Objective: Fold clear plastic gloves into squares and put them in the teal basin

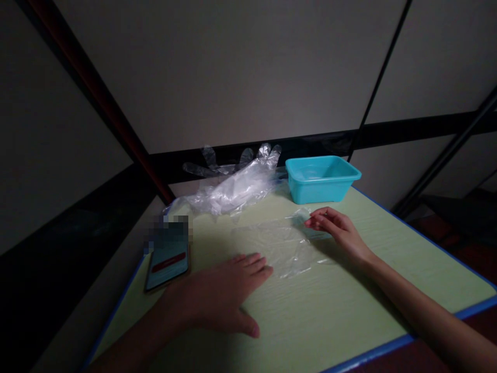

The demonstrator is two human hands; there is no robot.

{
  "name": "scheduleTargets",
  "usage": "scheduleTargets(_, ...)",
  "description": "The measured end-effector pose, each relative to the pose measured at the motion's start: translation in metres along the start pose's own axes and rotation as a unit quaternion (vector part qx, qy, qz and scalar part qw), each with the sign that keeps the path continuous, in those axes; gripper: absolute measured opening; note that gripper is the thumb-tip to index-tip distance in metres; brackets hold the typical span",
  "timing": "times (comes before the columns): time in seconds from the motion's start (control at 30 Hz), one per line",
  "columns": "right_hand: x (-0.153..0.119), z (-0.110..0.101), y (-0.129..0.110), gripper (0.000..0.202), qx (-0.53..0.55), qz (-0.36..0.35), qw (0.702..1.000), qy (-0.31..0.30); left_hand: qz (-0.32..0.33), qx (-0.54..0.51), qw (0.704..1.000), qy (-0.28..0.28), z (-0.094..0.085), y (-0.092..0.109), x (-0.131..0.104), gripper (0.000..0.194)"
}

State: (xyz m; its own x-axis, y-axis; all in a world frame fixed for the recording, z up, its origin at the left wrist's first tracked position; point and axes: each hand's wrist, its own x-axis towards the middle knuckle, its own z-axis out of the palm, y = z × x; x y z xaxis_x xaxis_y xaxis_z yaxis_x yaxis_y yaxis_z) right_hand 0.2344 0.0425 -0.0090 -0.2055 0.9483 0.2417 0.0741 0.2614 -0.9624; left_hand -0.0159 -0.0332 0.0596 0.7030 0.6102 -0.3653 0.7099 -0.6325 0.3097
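Note:
A thin clear plastic glove (291, 246) lies spread on the table, its outline partly hard to make out. My right hand (336, 225) pinches its far right edge between thumb and fingers, slightly above the tabletop. At its near left edge, my left hand (229, 290) is stretched palm down with the fingers together and the thumb apart, the fingertips touching or close to the plastic. Behind both hands sits a loose heap of clear disposable gloves (236, 189), several glove fingers sticking up from it.
A turquoise plastic basin (320, 190) stands at the back right of the pale green table (310, 321), which has a blue edge. On the left lies a phone (171, 259) with its screen lit. Light wall panels (252, 77) rise directly behind the table.

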Motion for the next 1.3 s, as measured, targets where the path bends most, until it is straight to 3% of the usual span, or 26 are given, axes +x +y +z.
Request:
scheduleTargets(0.07, -0.003, 0.001, -0.003, 0.022, -0.12, -0.052, 0.991, -0.023, 0.004, -0.011, 1.0, 0.001, 0.0, 0.001, -0.001, 0.078)
scheduleTargets(0.17, -0.008, 0.002, -0.003, 0.026, -0.28, -0.12, 0.948, -0.094, -0.002, -0.013, 1.0, -0.015, 0.001, 0.003, -0.002, 0.079)
scheduleTargets(0.3, -0.01, 0.001, 0.0, 0.029, -0.378, -0.135, 0.901, -0.167, 0.005, -0.014, 1.0, -0.025, 0.001, 0.009, -0.006, 0.075)
scheduleTargets(0.5, -0.011, 0.002, -0.001, 0.031, -0.402, -0.131, 0.881, -0.211, 0.018, -0.024, 0.999, -0.017, -0.002, 0.02, -0.013, 0.069)
scheduleTargets(0.8, -0.012, 0.005, -0.003, 0.034, -0.43, -0.158, 0.861, -0.222, 0.061, -0.008, 0.998, -0.031, -0.003, 0.032, -0.013, 0.062)
scheduleTargets(1.03, -0.012, 0.009, -0.006, 0.034, -0.446, -0.187, 0.842, -0.24, 0.13, -0.011, 0.991, 0.02, 0.01, 0.032, -0.005, 0.045)
scheduleTargets(1.3, -0.015, 0.023, -0.013, 0.037, -0.414, -0.209, 0.838, -0.288, 0.195, 0.077, 0.977, 0.044, 0.016, 0.048, 0.006, 0.034)
